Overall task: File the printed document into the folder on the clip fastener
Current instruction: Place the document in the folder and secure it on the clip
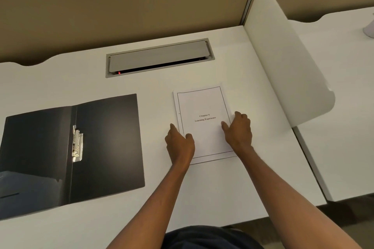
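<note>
The printed document (203,107), a white stack with a black border and a centred title, lies flat on the white desk (202,188) right of centre. My left hand (179,144) rests on its lower left edge, fingers curled over the paper. My right hand (238,131) grips its right edge, thumb on top. A black folder (109,143) lies open and flat at the left. Its metal clip fastener (77,143) sits beside the spine. Neither hand touches the folder.
A grey cable hatch (159,56) is set into the desk behind the document. A tan partition (121,10) runs along the back. A white side divider (283,62) stands at the right, with another desk (344,87) beyond it.
</note>
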A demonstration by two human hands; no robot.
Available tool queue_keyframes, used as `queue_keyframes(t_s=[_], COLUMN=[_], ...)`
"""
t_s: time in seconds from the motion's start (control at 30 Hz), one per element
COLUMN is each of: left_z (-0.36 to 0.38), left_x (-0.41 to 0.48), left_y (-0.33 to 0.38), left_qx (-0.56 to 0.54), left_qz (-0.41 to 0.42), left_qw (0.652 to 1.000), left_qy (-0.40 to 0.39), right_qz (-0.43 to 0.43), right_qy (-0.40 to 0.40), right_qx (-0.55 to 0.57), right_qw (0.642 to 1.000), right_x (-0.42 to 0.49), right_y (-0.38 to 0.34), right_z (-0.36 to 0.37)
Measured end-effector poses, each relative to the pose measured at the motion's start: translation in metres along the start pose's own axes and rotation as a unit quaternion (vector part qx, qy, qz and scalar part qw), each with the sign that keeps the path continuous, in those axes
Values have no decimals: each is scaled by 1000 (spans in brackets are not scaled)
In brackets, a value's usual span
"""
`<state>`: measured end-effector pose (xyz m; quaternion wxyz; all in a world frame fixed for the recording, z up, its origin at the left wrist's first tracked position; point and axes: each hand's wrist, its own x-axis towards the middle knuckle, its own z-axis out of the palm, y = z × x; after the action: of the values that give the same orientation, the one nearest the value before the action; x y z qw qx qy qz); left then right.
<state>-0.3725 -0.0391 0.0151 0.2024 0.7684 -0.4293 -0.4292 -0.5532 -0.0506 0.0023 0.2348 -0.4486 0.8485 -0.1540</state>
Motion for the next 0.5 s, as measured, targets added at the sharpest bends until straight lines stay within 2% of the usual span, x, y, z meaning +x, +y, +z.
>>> queue_keyframes(t_s=[0.3,0.4,0.5], left_z=[15,13,11], left_x=[-1,5,12], left_y=[20,27,30], left_qx=[-22,-32,-90], left_qz=[-30,-76,-128], left_qw=[999,996,988], left_qy=[17,27,17], right_qz=[-10,-13,-13], right_qy=[-13,-14,-9], right_qx=[-16,-23,-29], right_qw=[1000,1000,999], right_x=[0,1,1], right_y=[-2,-2,-1], right_z=[3,4,3])
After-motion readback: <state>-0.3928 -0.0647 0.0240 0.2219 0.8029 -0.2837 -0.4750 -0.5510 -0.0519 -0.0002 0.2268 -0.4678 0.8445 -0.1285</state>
